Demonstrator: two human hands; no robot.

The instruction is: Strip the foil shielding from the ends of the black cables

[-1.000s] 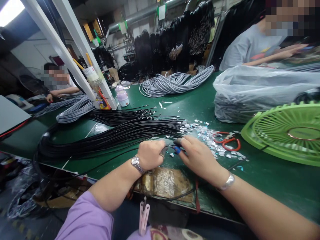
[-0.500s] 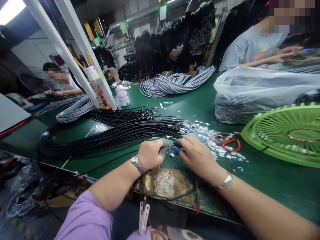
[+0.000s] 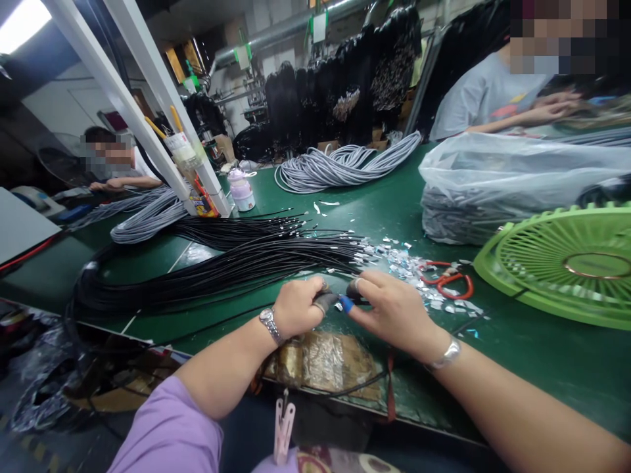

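My left hand [image 3: 296,307] and my right hand [image 3: 389,309] meet fingertip to fingertip near the front edge of the green table [image 3: 517,341]. Both are closed in a pinch on the end of a thin black cable [image 3: 331,302]. Grey covers sit on the left fingertips, a blue one on a right finger. Just beyond the hands lies a thick bundle of black cables [image 3: 236,263], its stripped ends pointing right. A scatter of small foil scraps [image 3: 409,266] lies past my right hand, with red-handled scissors [image 3: 448,282] on it.
A green fan [image 3: 562,263] lies flat at the right, behind it a clear plastic bag [image 3: 513,177] of grey cables. Coils of grey cable [image 3: 340,164] lie at the back. White frame posts [image 3: 148,112] rise at left. Other people work at the far left and right.
My two hands have drawn slightly closer together and the pinch has shifted a little; everything else on the table stays where it was.
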